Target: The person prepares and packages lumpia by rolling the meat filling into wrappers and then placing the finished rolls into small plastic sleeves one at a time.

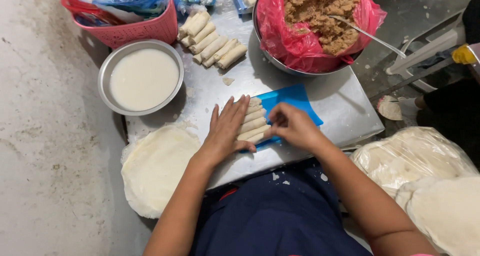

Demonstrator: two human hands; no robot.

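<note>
The person's left hand (227,128) is lying flat, palm down, with the fingers spread and stretched forward; it is pressing against the left ends of a row of pale rolls (254,122). The right hand (292,127) is coming in from the other side with its fingers curled together, pinching at the right ends of the same rolls. Both forearms are reaching in from the near edge of the table (340,106), angling toward each other.

The rolls are lying side by side on a blue tray (295,98) that is sitting near the middle of the near edge of the table. The left hand is covering part of the tray's left side, and the right hand is hiding its near right corner.

At the near left corner, a stack of thin round wrappers (155,166) is hanging over the table edge. Behind it, at the left edge, a metal bowl (107,68) of white liquid is standing. A pile of finished rolls (212,43) is lying further back, just beside a pink basket (135,31) at the far left corner. At the far right, a bowl lined with a red bag (285,38) is holding brown filling (320,13), with a spoon (370,36) sticking out of it. More wrappers in clear plastic (415,156) are lying off the table to the right.
</note>
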